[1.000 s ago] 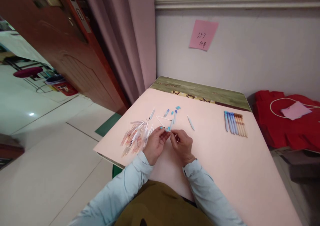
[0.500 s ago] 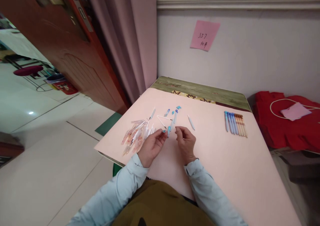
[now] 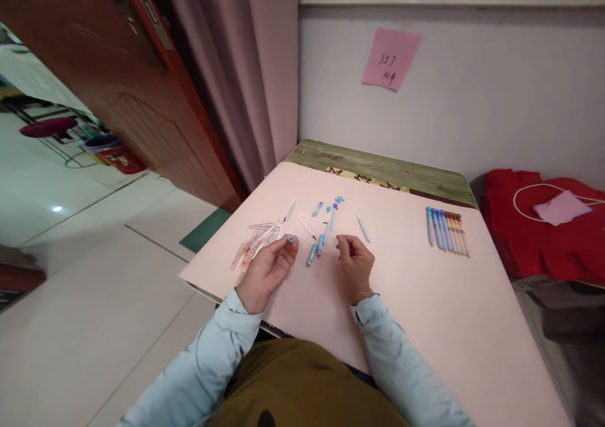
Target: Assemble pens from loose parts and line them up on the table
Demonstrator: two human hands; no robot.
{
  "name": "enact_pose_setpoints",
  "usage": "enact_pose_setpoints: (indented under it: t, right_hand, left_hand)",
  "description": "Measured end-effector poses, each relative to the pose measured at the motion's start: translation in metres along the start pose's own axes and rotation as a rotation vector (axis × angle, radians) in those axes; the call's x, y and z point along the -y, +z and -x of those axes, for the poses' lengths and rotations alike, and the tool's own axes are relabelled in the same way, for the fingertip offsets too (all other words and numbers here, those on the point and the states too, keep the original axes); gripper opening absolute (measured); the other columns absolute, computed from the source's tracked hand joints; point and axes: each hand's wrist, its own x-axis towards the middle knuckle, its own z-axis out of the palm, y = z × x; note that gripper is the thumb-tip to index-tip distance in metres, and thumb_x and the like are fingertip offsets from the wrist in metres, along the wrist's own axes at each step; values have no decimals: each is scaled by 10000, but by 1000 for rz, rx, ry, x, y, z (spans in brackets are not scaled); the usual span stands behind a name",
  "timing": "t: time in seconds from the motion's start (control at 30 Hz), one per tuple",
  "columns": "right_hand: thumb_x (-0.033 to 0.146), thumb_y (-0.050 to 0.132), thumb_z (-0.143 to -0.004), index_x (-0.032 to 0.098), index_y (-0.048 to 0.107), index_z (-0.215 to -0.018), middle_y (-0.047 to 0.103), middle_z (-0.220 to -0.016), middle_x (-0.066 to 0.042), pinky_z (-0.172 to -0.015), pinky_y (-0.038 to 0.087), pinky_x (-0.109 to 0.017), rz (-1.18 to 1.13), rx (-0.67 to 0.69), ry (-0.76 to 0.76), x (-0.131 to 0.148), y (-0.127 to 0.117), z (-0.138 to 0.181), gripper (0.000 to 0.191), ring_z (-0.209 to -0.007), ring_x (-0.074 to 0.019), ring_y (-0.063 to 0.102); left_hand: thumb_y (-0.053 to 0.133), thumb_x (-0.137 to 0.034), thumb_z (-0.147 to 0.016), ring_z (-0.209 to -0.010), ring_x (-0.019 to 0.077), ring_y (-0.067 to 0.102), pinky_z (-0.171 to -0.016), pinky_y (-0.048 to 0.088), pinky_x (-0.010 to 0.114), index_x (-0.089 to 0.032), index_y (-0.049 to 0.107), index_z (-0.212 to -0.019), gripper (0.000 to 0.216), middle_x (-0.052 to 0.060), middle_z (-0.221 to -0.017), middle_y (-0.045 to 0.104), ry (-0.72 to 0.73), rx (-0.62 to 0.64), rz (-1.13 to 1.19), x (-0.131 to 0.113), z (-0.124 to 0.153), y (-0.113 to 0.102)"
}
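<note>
My left hand (image 3: pixel 267 269) rests on the pink table cover (image 3: pixel 416 301), fingers curled, pinching a small blue cap (image 3: pixel 292 239) at its fingertips. It lies over the near end of a heap of clear pen parts (image 3: pixel 255 239). My right hand (image 3: pixel 355 264) is closed in a pinch on something too thin to make out. Between the hands lie blue pen barrels (image 3: pixel 316 249). Further back are loose blue pieces (image 3: pixel 331 211) and a white refill (image 3: pixel 363 228).
A row of finished blue and orange pens (image 3: pixel 447 230) lies at the right of the table. A pink note (image 3: pixel 390 59) hangs on the wall. A red bag (image 3: pixel 543 225) sits to the right, a curtain and wooden door to the left.
My hands have moved apart. The left hand slid left with the blue cap toward the heap. A blue barrel now lies on the table between them.
</note>
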Motion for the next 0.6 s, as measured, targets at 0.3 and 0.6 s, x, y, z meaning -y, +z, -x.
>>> enact_pose_setpoints:
  t: [0.3,0.6]
  right_hand:
    - [315,611,-868,237,724,-985,690,-870,1,-640,451,-211,393,294,-244,0,1,1,180,-674,-104,626]
    - [232,556,-907,255,702,-991,685,-955,11,-662,431,-211,597,375,-225,-4,4,3,170,-749,-106,652]
  left_hand:
    - [518,34,-853,-666,144,677,-621,594,216,-77,627,-821,158,91,-743,675,-75,10,-73,12,2,-4]
    - [533,18,-856,-659,144,676,-622,600,229,-84,637,-830,148,85,-746,678,-33,3,-32,5,-3,0]
